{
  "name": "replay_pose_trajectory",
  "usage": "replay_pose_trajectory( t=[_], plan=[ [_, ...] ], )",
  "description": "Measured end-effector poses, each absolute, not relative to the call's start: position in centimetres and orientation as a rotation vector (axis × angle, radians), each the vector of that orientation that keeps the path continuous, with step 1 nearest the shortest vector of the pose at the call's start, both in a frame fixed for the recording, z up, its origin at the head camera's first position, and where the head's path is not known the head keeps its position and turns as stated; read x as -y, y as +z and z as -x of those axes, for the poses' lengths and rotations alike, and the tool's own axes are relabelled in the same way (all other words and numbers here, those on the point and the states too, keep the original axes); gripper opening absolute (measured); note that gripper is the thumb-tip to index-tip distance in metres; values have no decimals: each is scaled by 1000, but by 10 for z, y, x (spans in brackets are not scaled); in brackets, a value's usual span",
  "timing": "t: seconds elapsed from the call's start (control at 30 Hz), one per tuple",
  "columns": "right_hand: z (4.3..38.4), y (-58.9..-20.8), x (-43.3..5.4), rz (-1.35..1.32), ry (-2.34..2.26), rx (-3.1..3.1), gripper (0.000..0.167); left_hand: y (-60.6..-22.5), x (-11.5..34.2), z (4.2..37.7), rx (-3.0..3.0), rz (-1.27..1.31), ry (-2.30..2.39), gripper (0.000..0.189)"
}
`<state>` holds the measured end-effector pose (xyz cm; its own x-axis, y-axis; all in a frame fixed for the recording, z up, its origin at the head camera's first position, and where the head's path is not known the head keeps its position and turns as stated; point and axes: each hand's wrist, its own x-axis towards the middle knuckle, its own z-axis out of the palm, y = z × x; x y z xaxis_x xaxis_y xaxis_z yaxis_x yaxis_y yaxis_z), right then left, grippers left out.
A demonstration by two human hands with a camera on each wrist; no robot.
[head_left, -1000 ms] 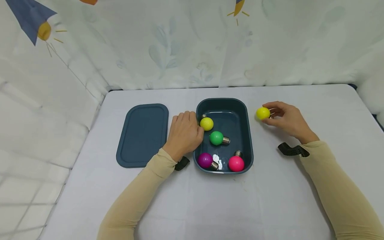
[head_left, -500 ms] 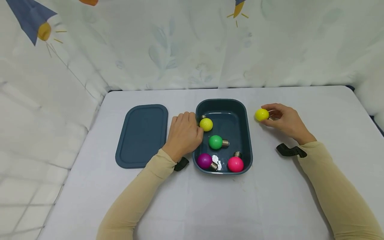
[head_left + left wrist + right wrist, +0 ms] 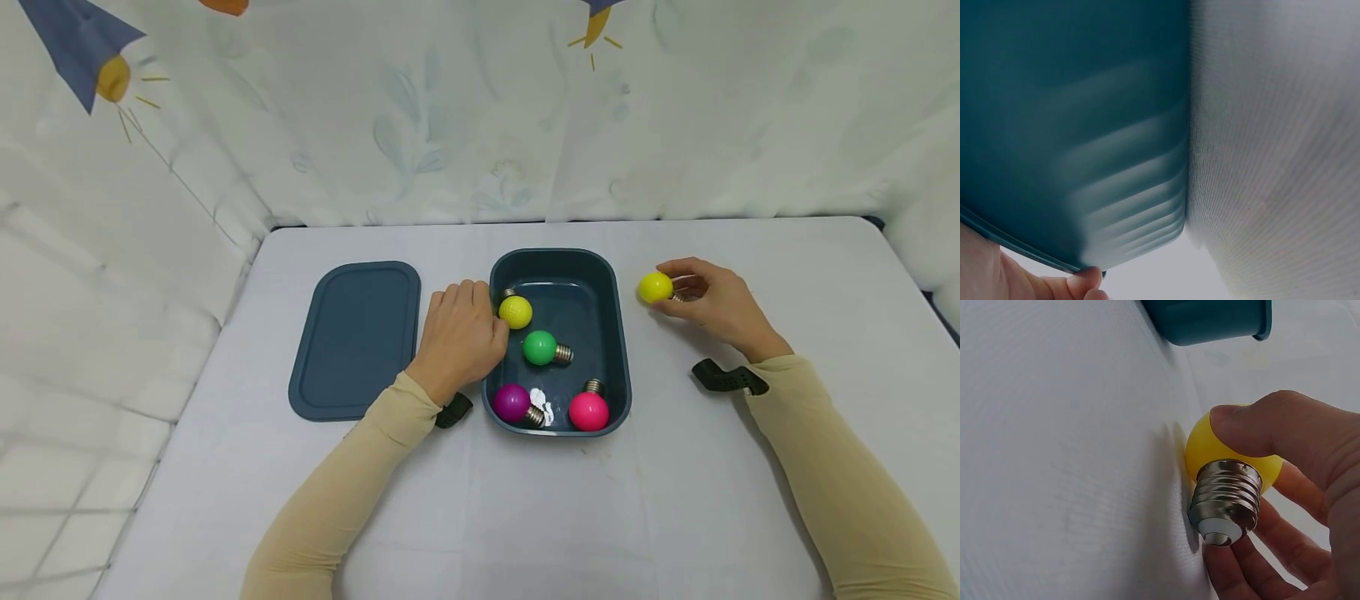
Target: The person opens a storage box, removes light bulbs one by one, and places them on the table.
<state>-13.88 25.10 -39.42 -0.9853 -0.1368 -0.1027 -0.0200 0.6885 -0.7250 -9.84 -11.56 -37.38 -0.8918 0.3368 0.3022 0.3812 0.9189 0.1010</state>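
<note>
My left hand grips the left rim of a dark teal plastic bin. In the left wrist view its fingertips curl over the rim, and the bin's ribbed outer wall fills much of the view. To the right of the bin, my right hand holds a yellow light bulb between thumb and fingers, low by the cloth. The bulb's metal screw base faces the right wrist camera. Inside the bin lie a dimpled yellow bulb, a green bulb, a purple bulb and a pink bulb.
A flat dark lid lies left of the bin, partly behind my left hand. White cloth covers the table, and a patterned curtain hangs along its back edge. Black straps show at both wrists.
The green bulb has rolled a little toward the near side and then part of the way back. My right hand has shifted very slightly left with its yellow bulb. The left hand stays put.
</note>
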Motion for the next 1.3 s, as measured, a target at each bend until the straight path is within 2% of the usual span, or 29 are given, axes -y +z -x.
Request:
replay_pose_trajectory(
  t=[0.57, 0.93, 1.1, 1.3],
  plan=[
    [141, -388, -255, 136, -1252, -2756, 64, -377, 116, 101, 2807, 515, -231, 17],
    [132, -370, -263, 43, -1342, -2853, 47, -381, 108, 107, 2813, 551, -234, 19],
    [130, -357, -252, 115, -1331, -2892, 43, -382, 107, 108, 2786, 545, -217, 19],
    [128, -348, -238, 320, -1333, -2946, 39, -382, 104, 110, 2797, 543, -221, 19]
  ],
)
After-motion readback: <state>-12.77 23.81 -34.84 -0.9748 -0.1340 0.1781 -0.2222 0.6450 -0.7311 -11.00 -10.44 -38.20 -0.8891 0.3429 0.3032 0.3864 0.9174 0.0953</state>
